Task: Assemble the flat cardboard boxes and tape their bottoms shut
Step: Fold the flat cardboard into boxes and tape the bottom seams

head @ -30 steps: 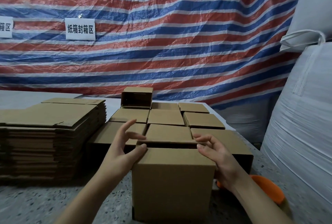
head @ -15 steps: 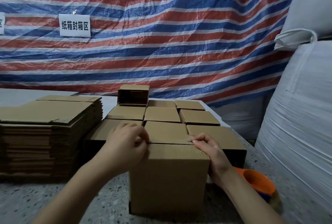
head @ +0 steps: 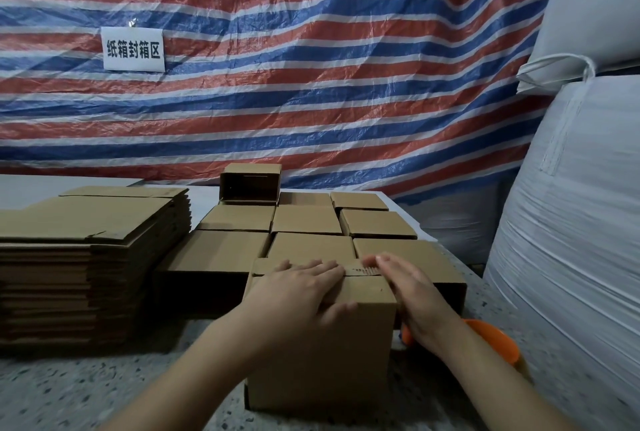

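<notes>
Cardboard box (head: 322,354) is standing upright on speckled table (head: 69,392), front centre, w/ both hands on its top. Left hand (head: 298,295) is lying palm-down across top, fingers straight & flat, pressing flaps down; thumb is hanging over front face. Nothing's being gripped. Right hand (head: 412,288) is resting at box's right top edge, fingers extended & together, flat against cardboard, tips just beside left fingertips near a torn corrugated patch on a flap; not curled round anything. Orange tape dispenser (head: 491,344) is lying on table right behind the right wrist, partly hidden. Assembled boxes (head: 308,223) are sitting in touching rows directly behind the held box, one open-sided box (head: 249,185) perched at back. Flat box stack (head: 86,257) is sitting at left, near the rows. Striped red/blue/white tarp (head: 311,84) is hanging behind, w/ white printed sign (head: 133,49) on it. White woven sacks (head: 581,223) are standing at right.
</notes>
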`<state>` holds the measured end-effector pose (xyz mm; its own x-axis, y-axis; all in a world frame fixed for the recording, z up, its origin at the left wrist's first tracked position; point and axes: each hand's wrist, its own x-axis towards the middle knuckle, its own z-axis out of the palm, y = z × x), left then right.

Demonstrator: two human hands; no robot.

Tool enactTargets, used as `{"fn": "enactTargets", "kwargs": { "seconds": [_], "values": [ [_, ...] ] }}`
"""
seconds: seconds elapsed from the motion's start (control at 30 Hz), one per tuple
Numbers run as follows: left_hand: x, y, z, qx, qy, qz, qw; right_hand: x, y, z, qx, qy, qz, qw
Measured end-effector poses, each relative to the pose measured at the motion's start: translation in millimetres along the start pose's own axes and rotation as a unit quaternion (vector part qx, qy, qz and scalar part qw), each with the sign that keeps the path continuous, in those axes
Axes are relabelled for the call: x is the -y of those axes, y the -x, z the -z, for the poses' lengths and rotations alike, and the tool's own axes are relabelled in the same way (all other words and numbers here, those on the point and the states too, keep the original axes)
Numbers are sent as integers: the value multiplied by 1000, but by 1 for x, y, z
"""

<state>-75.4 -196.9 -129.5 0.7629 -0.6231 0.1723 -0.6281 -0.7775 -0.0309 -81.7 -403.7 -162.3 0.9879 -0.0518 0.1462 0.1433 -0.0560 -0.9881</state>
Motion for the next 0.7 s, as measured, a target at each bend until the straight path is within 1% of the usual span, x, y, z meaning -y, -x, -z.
{"fn": "enactTargets", "kwargs": {
  "seconds": [0.03, 0.07, 0.1, 0.13, 0.17, 0.2, 0.27, 0.3, 0.33, 0.4, 0.5, 0.63, 0.67, 0.7],
  "values": [
    [1, 0, 0, 5, 4, -2, 1000, 0, 0, 8, -34, 69, 13, 997],
    [2, -1, -1, 7, 7, -3, 1000, 0, -1, 20, -78, 180, 33, 980],
    [2, -1, -1, 8, 9, -5, 1000, -1, 0, 34, -120, 318, 51, 939],
    [2, -1, -2, 7, 10, -8, 1000, -2, 2, 48, -141, 444, 55, 883],
    [3, -1, -2, 8, 11, -9, 1000, -5, 5, 61, -145, 535, 39, 832],
    [3, -1, -2, 8, 11, -9, 1000, -8, 9, 74, -140, 590, 11, 795],
    [3, -1, -2, 14, 10, -6, 1000, -21, 16, 90, -121, 659, -54, 740],
    [2, -2, -2, 16, 10, -5, 1000, -30, 18, 94, -110, 683, -82, 718],
    [2, -1, -2, 14, 13, -4, 1000, -38, 19, 96, -103, 692, -106, 706],
    [1, 0, -2, 5, 26, -3, 1000, -52, 22, 96, -91, 685, -130, 712],
    [0, 3, -2, -1, 37, -3, 999, -62, 26, 94, -72, 664, -113, 735],
    [0, 4, -2, -3, 44, -2, 999, -64, 27, 94, -90, 660, -98, 739],
    [0, 4, -2, -3, 45, -2, 999, -63, 26, 95, -96, 651, -95, 747],
    [0, 4, -2, -4, 46, -2, 999, -59, 25, 95, -103, 627, -90, 767]
  ]
}}
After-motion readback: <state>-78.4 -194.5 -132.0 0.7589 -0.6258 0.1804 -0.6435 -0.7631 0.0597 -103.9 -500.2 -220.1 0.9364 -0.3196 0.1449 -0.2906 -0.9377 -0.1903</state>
